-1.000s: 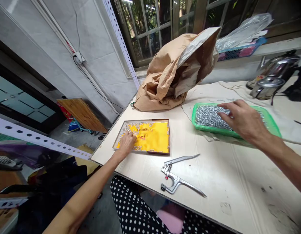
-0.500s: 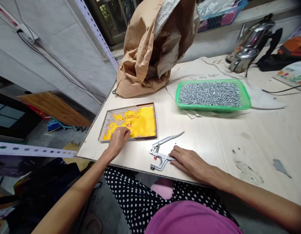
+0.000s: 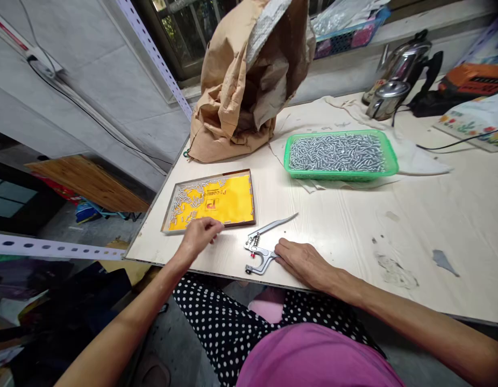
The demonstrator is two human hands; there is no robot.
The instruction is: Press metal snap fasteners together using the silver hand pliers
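My left hand (image 3: 199, 235) hovers at the front edge of a shallow box (image 3: 166, 216). Its thumb and finger are pinched together; whatever sits at their tips is too small to make out. Inside the box, small silver metal pins (image 3: 180, 201) lie scattered over a yellow printed base, mostly to the left. My right hand (image 3: 301, 260) is closed around the lower handle of grey metal snap pliers (image 3: 265, 259), which rest on the table. Their upper handle is raised, a spring shows between the parts, and the C-shaped jaw faces left with a gap.
A green tray (image 3: 341, 176) full of similar metal pins stands on a cloth behind the pliers. A large brown paper bag (image 3: 228, 107) stands at the back. Metal pots (image 3: 388, 99) and an orange tool (image 3: 470, 79) are at the back right. A grey scrap (image 3: 445, 262) lies right.
My left hand has moved from over the box to its front edge, a little toward the pliers, fingers pinched. My right hand keeps its hold on the pliers. The view has shifted slightly right.
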